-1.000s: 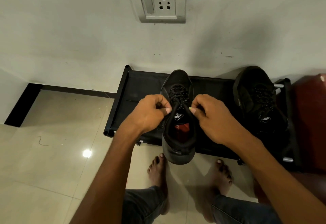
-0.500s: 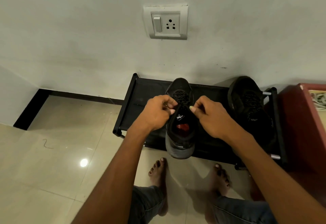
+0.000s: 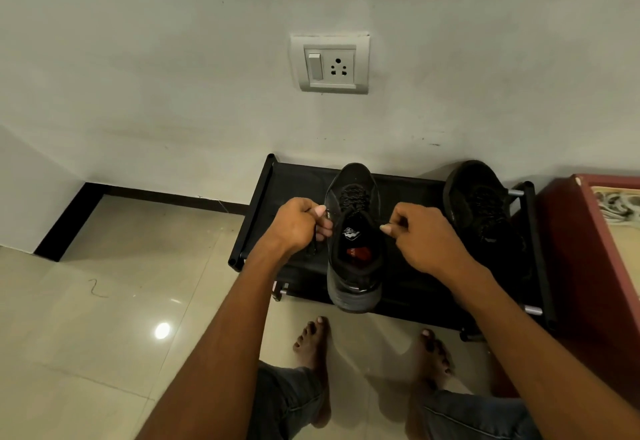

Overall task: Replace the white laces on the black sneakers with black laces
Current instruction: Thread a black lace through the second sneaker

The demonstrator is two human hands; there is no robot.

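The near sneaker (image 3: pixel 353 242) sits toe-to-wall on a low black shoe rack (image 3: pixel 266 204), its heel overhanging the front rail, and a black lace (image 3: pixel 354 197) already crosses its eyelets. The left hand (image 3: pixel 298 226) is curled into a pinch just beside the shoe's left side, with a dark strand that looks like the lace end hanging below it; the right hand (image 3: pixel 424 237) is likewise curled, thumb against fingertips, just off the right side of the collar — presumably on the other end, though that strand is too thin and dark to make out against the rack. The two hands are held apart on either side of the tongue, so I judge the step to be drawing both ends of the black lace taut through the top eyelets, near the end of lacing this shoe. The second sneaker (image 3: pixel 485 211) stands well to the right on the same rack, and its lacing also looks dark (hard to be certain in the shadow). No white lace is plainly visible. The next move likely calls for even tension on both ends, then crossing them over the tongue to knot — keeping the shoe from tipping off the rack's edge while pulling.
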